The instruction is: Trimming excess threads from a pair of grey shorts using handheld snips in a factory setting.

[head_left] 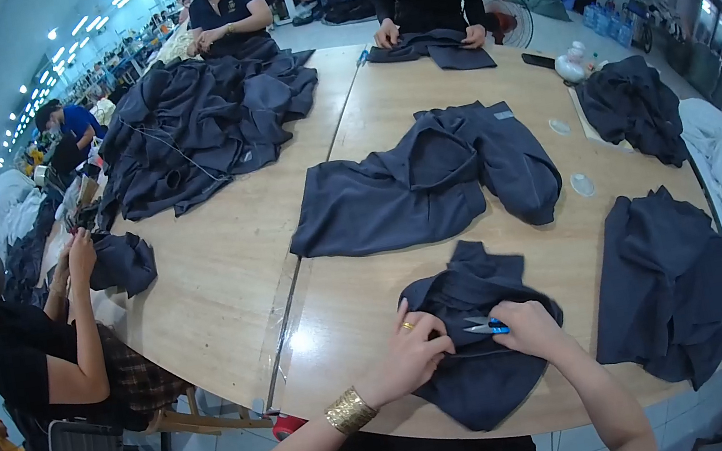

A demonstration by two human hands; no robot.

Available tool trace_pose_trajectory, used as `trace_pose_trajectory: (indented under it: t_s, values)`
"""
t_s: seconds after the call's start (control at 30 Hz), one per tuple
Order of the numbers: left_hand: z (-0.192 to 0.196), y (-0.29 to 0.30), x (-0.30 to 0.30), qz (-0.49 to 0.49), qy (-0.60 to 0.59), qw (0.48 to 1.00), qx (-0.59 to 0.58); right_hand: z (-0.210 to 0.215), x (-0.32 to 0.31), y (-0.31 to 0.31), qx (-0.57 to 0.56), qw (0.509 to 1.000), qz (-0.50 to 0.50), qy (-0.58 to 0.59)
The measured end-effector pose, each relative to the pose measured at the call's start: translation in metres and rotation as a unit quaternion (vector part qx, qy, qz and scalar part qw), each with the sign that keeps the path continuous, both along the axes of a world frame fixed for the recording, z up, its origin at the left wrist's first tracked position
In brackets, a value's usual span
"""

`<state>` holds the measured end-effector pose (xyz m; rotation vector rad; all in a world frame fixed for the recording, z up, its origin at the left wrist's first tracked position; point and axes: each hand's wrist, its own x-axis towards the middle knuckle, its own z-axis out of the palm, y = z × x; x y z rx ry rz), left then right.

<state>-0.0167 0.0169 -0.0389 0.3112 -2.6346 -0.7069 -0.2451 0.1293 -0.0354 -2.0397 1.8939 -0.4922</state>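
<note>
Left grip (421,341) is pinched pretty much closed on the dark garment (487,394), near side of the table (361,315); right grip (526,328)'s wrapped round blue snips (496,328) right over it.

Looking down from up on the head, near the hands (414,349). Facing forward over the surface (213,305), out to the room (560,24) beyond. Seeing very wide, bending lines near the rim.

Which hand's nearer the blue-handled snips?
Right. The right hand grips the snips; the left hand is on the dark garment, left of the blade tips.
</note>
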Motion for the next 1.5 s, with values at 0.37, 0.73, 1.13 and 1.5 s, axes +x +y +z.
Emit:
trace_pose_trajectory:
  t_s: [0.37,0.73,1.13,1.5]
  values:
    - [0.043,0.001,-0.001,0.052,0.156,0.831,0.532,0.069,0.051,0.001,-0.098,0.819,-0.188,-0.534]
    - [-0.046,0.013,-0.011,0.042,0.052,0.418,0.906,0.080,0.057,0.012,-0.235,0.605,-0.245,-0.720]
    - [-0.008,-0.013,-0.001,-0.115,0.297,0.312,0.895,0.009,0.038,0.043,-0.101,0.466,-0.402,-0.782]
    - [0.006,-0.002,0.006,-0.105,0.297,0.398,0.862,0.031,0.059,0.058,-0.153,0.832,-0.406,-0.345]
